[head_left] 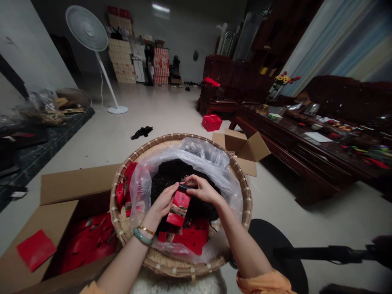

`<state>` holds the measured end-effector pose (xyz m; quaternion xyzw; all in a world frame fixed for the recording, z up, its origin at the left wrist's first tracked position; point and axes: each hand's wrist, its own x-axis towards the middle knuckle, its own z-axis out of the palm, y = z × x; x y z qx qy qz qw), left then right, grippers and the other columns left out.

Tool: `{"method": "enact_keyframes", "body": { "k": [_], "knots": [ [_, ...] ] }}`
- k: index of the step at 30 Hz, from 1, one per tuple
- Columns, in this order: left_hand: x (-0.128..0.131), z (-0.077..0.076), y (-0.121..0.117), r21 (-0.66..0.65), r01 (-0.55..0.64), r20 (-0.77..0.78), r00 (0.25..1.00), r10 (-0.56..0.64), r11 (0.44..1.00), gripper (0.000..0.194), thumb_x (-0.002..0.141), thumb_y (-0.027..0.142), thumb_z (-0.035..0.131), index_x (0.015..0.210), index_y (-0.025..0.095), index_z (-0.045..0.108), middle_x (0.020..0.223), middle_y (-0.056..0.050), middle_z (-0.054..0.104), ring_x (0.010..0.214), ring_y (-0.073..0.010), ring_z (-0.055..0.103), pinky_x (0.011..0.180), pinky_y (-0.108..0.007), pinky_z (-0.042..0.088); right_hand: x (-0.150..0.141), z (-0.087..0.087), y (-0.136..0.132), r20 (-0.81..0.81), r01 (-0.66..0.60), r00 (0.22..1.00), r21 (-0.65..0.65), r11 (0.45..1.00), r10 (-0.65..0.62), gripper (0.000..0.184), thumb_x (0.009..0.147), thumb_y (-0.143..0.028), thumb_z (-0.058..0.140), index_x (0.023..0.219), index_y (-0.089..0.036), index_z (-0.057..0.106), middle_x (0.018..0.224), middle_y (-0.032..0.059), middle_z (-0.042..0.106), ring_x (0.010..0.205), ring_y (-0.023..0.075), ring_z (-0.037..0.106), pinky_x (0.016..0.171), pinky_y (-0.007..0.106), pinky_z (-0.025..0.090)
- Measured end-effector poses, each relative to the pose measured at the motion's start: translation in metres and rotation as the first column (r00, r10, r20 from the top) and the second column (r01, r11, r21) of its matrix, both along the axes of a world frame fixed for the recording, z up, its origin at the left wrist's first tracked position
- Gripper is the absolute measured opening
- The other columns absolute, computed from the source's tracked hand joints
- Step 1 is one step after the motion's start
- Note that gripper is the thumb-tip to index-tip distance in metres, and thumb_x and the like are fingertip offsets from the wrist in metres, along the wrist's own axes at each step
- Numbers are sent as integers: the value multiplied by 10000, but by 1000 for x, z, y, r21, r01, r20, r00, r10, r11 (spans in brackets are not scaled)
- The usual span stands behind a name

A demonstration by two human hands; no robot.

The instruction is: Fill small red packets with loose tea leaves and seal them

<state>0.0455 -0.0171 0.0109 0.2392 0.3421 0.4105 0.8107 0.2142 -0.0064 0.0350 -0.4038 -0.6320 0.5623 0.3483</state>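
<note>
Red packet [178,209]: between my hands, above the basket's middle, probably so loose bits drop back inside.
Left hand [163,202]: fingers closed on the packet's side, I judge to steady it.
Right hand [202,190]: thumb and fingers pinching the dark strip [183,187] across its top.
Plastic liner [234,200]: inside the round basket [248,198], seemingly containing the dark pile [174,168].
Open carton [79,183]: beside the basket's left rim, handy for me.

A thin gold-coloured metal bangle [147,230] and a thicker green rounded bangle [142,236] are worn on the left wrist; orange fabric sleeves [265,281] are worn on both arms.
</note>
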Motion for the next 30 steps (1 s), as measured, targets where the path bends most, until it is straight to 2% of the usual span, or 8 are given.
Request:
{"method": "enact_keyframes", "body": {
  "k": [5, 11, 14, 17, 19, 23, 27, 30],
  "knots": [
    [-1, -2, -2, -12, 7, -26, 1000, -7, 1000, 303, 829, 357, 566, 1002, 110, 599, 737, -87, 701, 562, -162, 656, 553, -273, 540, 2, -4, 0, 9, -15, 1000, 29, 999, 14, 285, 699, -166, 615, 956, -193, 496, 1059, 62, 647, 992, 208, 616, 800, 357, 498],
    [-4, -4, -2, -146, 146, -229, 957, -177, 979, 619, 796, 627, 430, 1038, 76, 574, 631, -134, 690, 485, -239, 654, 428, -313, 509, 6, -10, 0, 148, 11, 988, 170, 985, -37, 422, 702, -209, 663, 1099, -202, 520, 1140, 63, 595, 1072, 208, 558, 931, 387, 420],
    [-5, -4, -4, -71, 110, -298, 946, -126, 991, 578, 793, 596, 474, 1074, 95, 543, 621, -111, 690, 457, -225, 644, 421, -299, 502, 9, -14, -2, 98, 10, 995, 112, 994, -21, 497, 721, -249, 662, 1180, -214, 475, 1151, 71, 589, 1059, 208, 561, 875, 363, 458],
    [-6, -3, -7, -32, 133, -255, 957, -137, 991, 487, 786, 530, 544, 1055, 124, 526, 624, -79, 684, 483, -216, 652, 435, -290, 508, 12, -17, -4, 43, -15, 999, -22, 1000, 16, 555, 733, -274, 647, 1234, -224, 414, 1102, 77, 611, 946, 201, 610, 741, 330, 509],
    [-6, -4, -8, -39, 155, -235, 959, -159, 987, 446, 777, 502, 574, 1021, 132, 525, 609, -65, 672, 505, -221, 658, 430, -288, 510, 15, -18, -5, 25, -24, 999, -50, 998, 25, 592, 709, -263, 665, 1239, -216, 404, 1073, 75, 625, 933, 198, 615, 753, 333, 506],
    [-6, -4, -9, -64, 175, -227, 956, -185, 983, 392, 789, 457, 581, 982, 118, 538, 604, -75, 669, 486, -211, 650, 433, -293, 519, 19, -17, -8, 76, -1, 997, 78, 997, -5, 660, 615, -162, 708, 1219, -196, 442, 1091, 76, 618, 1044, 211, 574, 906, 367, 439],
    [-7, -7, -9, -78, 168, -214, 960, -181, 983, 350, 783, 411, 603, 957, 114, 542, 610, -70, 665, 471, -201, 640, 447, -308, 530, 19, -15, -14, 112, 31, 992, 172, 985, -51, 642, 595, -111, 672, 1198, -216, 479, 1110, 64, 612, 1055, 209, 567, 902, 351, 442],
    [-8, -8, -9, -37, 176, -162, 970, -180, 984, 380, 741, 400, 657, 983, 131, 540, 632, -44, 662, 483, -188, 637, 471, -312, 536, 20, -19, -16, 1, 13, 1000, -24, 1000, -13, 648, 608, -160, 680, 1211, -218, 448, 1064, 68, 630, 836, 174, 639, 683, 283, 513]
  ]
}}
